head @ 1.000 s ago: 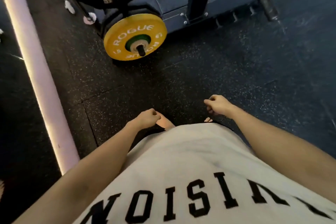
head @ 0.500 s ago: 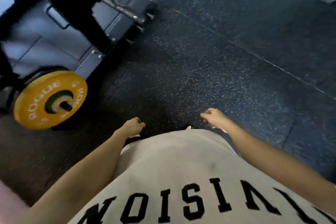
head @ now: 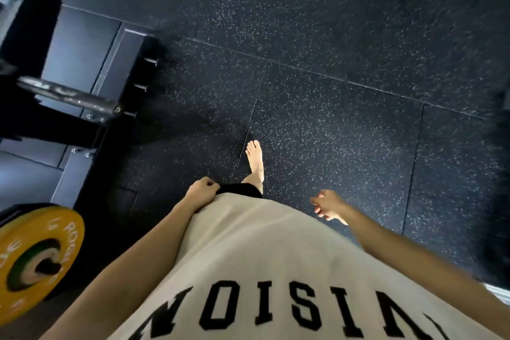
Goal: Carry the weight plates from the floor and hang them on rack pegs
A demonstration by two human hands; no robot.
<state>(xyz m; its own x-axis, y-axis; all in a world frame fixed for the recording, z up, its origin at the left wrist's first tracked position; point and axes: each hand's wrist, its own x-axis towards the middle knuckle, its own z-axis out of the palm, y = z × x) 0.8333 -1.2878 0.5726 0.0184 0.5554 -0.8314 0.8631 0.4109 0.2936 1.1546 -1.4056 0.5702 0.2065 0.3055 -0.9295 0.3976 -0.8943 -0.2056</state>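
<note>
A yellow weight plate (head: 36, 262) with a green centre hangs on a black peg of the rack (head: 69, 124) at the lower left. My left hand (head: 202, 192) swings beside my hip, its fingers loosely curled, holding nothing. Out to the right of my body, my right hand (head: 327, 205) is also empty, with fingers loosely bent. No plate on the floor is in view.
A bare steel rack peg (head: 71, 99) juts out at the left, above short pins on the rack base. My bare foot (head: 255, 160) steps on the speckled black rubber floor (head: 345, 132). Dark equipment shows at the top right corner and right edge.
The view has swung right, so the yellow plate and rack slid to the left edge. A foot has stepped forward. Both hands stay empty at my sides.
</note>
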